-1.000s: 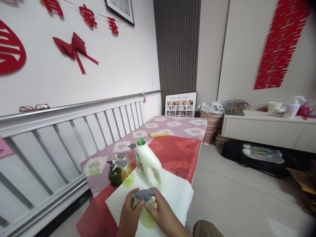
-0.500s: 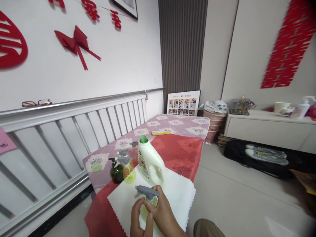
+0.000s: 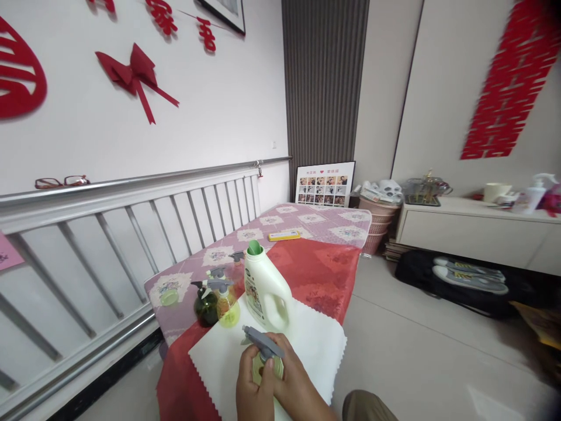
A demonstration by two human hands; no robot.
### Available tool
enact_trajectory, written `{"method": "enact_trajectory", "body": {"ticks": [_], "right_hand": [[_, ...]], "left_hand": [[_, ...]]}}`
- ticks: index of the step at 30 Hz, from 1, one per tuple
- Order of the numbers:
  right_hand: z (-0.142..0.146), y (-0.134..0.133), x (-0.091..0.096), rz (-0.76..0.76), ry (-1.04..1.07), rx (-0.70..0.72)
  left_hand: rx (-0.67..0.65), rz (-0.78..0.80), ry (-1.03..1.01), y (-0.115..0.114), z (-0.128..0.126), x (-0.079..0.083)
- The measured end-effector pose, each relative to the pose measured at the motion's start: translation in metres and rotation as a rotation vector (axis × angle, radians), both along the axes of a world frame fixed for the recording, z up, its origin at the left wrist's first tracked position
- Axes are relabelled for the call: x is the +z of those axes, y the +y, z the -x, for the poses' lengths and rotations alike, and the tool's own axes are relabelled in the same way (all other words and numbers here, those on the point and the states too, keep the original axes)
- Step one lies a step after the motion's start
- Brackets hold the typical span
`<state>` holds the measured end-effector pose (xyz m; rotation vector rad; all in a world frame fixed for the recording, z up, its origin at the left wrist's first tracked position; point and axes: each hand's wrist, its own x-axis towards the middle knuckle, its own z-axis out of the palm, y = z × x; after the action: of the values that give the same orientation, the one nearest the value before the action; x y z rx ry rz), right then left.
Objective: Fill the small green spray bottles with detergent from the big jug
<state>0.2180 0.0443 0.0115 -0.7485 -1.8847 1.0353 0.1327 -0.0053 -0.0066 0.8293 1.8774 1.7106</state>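
Note:
My left hand (image 3: 254, 392) and my right hand (image 3: 291, 383) are both wrapped round a small yellow-green spray bottle (image 3: 263, 368) with a grey trigger head (image 3: 262, 342), low in the picture. The head tilts down to the right. The bottle is over a white cloth (image 3: 315, 345) with zigzag edges. Just beyond stands a white detergent jug (image 3: 265, 289) with a green cap. Left of the jug stand a dark green spray bottle (image 3: 205, 307) and a yellow spray bottle (image 3: 228, 310).
A table with a red cloth (image 3: 319, 272) and a purple patterned cover (image 3: 307, 219) runs along a white slatted rail (image 3: 131, 234). A yellow flat object (image 3: 284, 235) lies further back. Glasses (image 3: 61, 182) rest on the rail. A low cabinet (image 3: 473, 234), baskets and shoes stand right.
The grey trigger head has tipped from level to slanting down to the right. My left hand has shifted up around the bottle. The view has barely moved.

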Motion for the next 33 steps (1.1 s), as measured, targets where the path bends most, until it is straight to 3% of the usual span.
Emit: {"method": "enact_trajectory", "body": {"ticks": [2, 4, 7, 9, 16, 22, 28, 33], "right_hand": [[-0.010, 0.003, 0.011, 0.016, -0.026, 0.130], [-0.018, 0.006, 0.019, 0.073, -0.056, 0.212], [-0.024, 0.008, 0.022, 0.136, -0.080, 0.265], [-0.025, 0.009, 0.021, 0.158, -0.090, 0.271], [-0.022, 0.007, 0.020, 0.144, -0.118, 0.266], [-0.018, 0.007, 0.023, 0.118, -0.133, 0.220], [-0.009, 0.003, 0.020, 0.168, -0.164, 0.117], [-0.001, -0.001, 0.014, 0.164, -0.137, 0.020]], "left_hand": [[-0.059, -0.013, -0.006, -0.001, 0.006, -0.001], [-0.199, -0.004, -0.011, -0.001, 0.014, 0.000], [-0.392, -0.015, 0.003, -0.001, 0.027, 0.001], [-0.437, -0.039, -0.001, 0.000, 0.031, -0.002], [-0.339, -0.089, -0.121, 0.002, 0.030, -0.025], [-0.366, -0.093, -0.098, -0.002, 0.034, -0.023], [-0.344, -0.071, -0.075, -0.005, 0.032, -0.032], [-0.277, -0.062, -0.002, -0.006, 0.018, -0.018]]}}
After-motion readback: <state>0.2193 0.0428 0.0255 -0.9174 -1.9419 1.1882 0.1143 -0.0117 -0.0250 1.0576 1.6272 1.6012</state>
